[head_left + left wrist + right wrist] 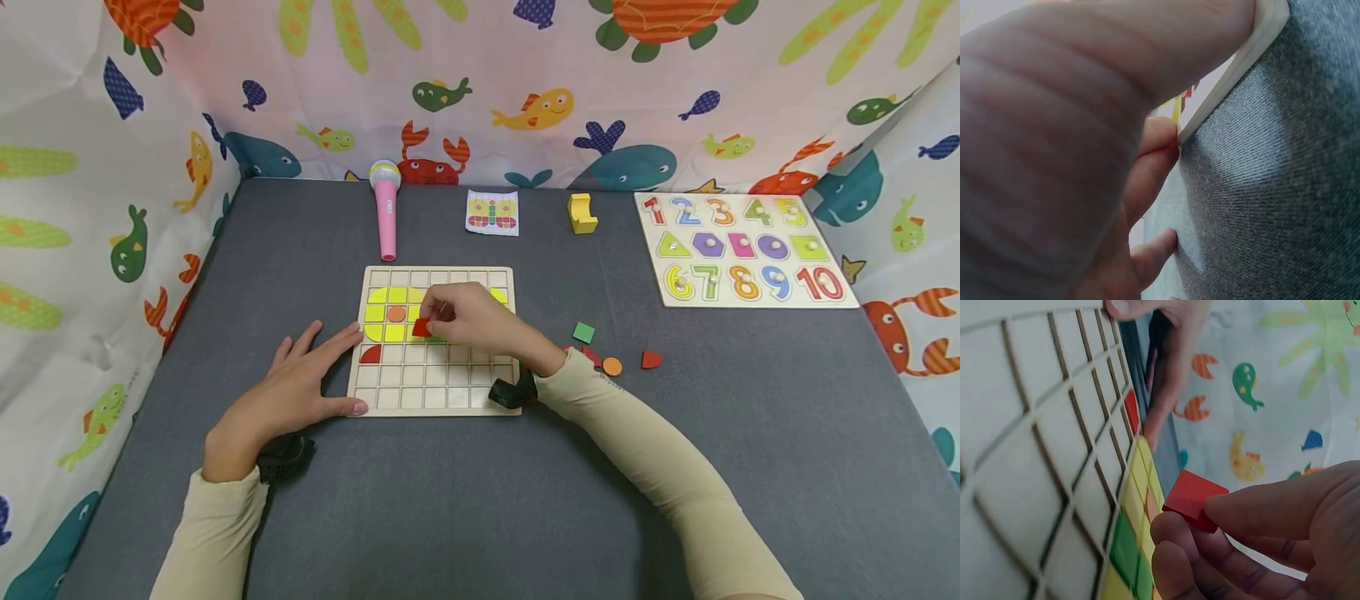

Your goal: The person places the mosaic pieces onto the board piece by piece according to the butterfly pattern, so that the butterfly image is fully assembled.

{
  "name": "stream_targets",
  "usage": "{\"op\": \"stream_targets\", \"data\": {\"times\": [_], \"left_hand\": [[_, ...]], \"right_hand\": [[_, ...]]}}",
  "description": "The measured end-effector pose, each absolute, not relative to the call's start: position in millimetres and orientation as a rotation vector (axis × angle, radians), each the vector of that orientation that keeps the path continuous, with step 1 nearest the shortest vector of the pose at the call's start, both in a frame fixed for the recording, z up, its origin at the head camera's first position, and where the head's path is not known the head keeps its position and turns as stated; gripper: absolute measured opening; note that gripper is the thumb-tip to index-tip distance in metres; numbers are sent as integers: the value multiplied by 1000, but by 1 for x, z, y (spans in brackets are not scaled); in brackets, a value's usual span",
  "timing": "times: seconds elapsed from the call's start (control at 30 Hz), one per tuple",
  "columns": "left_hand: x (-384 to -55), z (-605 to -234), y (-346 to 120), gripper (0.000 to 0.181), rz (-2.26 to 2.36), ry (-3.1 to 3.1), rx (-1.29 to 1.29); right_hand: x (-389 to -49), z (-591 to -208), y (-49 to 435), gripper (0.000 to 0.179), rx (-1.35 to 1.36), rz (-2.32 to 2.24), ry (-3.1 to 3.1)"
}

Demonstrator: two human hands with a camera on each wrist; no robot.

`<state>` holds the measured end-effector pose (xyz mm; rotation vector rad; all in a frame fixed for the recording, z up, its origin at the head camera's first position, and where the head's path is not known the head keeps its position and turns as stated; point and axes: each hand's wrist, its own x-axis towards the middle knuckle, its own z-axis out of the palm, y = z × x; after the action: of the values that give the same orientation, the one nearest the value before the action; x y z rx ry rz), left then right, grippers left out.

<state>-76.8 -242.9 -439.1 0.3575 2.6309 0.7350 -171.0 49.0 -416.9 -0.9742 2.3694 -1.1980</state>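
Note:
A wooden grid board (442, 400) lies on the table, its upper left squares filled with yellow pieces (394, 333), an orange round piece (396, 313) and some green ones (1124, 547). A red quarter-round piece (371, 355) sits in the left column below the yellow. My right hand (480, 321) pinches a red square tile (1194, 497) between thumb and fingers, held just above the board. My left hand (296, 392) rests at the board's left edge with fingers spread, its thumb on the lower left corner and a fingertip against the side.
Right of the board lie loose pieces: a green square (583, 332), an orange disc (612, 367) and a red piece (652, 359). Farther back are a pink toy microphone (386, 217), a butterfly pattern card (492, 213), a yellow block (582, 214) and a number puzzle board (750, 250).

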Motion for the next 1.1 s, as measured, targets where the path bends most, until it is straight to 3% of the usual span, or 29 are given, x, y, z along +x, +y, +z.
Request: {"op": "stream_targets", "data": {"times": [0.5, 1.1], "left_hand": [[-77, -441, -245, 109, 732, 2638, 375], [-76, -437, -244, 108, 750, 2624, 377]], "right_hand": [[-158, -421, 6, 8, -1174, -1029, 2385], [-149, -430, -3, 10, -1249, -920, 2492]]}}
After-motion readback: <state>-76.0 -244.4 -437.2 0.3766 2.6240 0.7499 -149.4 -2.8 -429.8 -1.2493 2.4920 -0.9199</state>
